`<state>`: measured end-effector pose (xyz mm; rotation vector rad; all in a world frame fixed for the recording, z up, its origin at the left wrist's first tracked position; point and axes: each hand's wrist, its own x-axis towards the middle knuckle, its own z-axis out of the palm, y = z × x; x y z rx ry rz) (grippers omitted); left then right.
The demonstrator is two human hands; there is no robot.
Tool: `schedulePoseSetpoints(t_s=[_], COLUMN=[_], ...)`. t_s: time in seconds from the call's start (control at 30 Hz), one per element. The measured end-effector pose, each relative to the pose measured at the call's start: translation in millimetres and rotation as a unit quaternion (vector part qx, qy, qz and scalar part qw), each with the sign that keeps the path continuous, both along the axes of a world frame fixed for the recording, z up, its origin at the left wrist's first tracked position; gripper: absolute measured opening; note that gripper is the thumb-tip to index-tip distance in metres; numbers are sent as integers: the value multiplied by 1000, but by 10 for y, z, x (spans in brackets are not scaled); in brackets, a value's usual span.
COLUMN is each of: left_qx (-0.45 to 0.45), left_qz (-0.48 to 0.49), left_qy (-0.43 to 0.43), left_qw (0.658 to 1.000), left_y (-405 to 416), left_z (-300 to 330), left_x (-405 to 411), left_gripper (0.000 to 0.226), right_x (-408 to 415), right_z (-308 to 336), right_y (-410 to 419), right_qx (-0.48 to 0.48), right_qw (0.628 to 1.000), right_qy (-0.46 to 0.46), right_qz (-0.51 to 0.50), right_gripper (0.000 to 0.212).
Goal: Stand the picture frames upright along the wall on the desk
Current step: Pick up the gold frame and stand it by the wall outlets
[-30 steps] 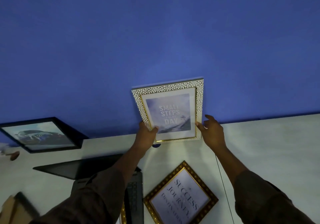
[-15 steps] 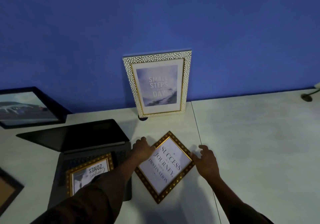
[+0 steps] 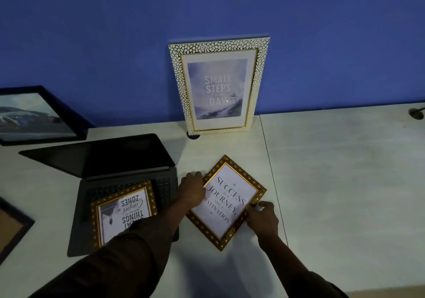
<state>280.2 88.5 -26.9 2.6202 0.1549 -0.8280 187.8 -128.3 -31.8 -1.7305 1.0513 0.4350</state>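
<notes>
A white pebbled frame reading "Small Steps Every Day" (image 3: 219,86) stands upright against the blue wall (image 3: 207,7). A gold frame reading "Success is a journey" (image 3: 226,202) lies flat and turned diamond-wise on the white desk (image 3: 333,182). My left hand (image 3: 192,188) grips its upper-left edge and my right hand (image 3: 262,216) grips its lower-right edge. Another gold frame (image 3: 123,210) lies flat on the laptop's keyboard, its print upside down to me. A black frame with a car picture (image 3: 34,115) leans against the wall at far left.
An open dark laptop (image 3: 110,159) sits left of centre, its screen tilted far back. A dark frame corner (image 3: 11,226) shows at the left edge. A small dark stand base (image 3: 416,113) rests at the far right by the wall. A seam (image 3: 269,159) divides the desk.
Both hands let go of the white pebbled frame, now standing against the wall, and came down to the gold "Success" frame. They now grip its two side edges.
</notes>
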Motion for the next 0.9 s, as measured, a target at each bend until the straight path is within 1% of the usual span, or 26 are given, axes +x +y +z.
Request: schedulePoseSetpoints(t_s=[0.1,0.2,0.27,0.37,0.47,0.53,0.57,0.7,0.8,0.9], left_qx=[-47,-105,-146,-196,-234,-236,-233,-213,-195,-204], left_qz=[-10,0,20,25,26,21,20,39,77,135], left_qy=[-2,26,35,13,-26,-50,-59,-99,-124,-146], left_qw=[999,994,988,980,971,970,971,971,970,958], left_y=[71,143,207,270,402,625,747,1425,2056,2752], left_z=[-5,38,109,263,474,593,624,741,852,995], left_x=[-19,-78,-154,-291,-495,-697,-792,-1324,-1802,-2308], left_gripper=[37,42,44,38,31,20,18,25,27,25], right_x=[41,47,29,-33,-193,-338,-400,-706,-986,-1204], right_z=[-13,-73,-39,78,181,287,344,556,731,936], right_y=[-68,-114,-76,23,182,386,480,1043,1650,2332], right_qx=[6,-9,1,20,1,-9,-16,-57,-79,-83], right_qw=[1000,1000,999,999,999,998,997,989,977,958], right_qy=[-1,14,14,10,-21,-43,-51,-91,-125,-166], right_qz=[-11,22,38,31,47,50,55,100,156,216], right_gripper=[37,43,41,41,39,39,37,31,29,33])
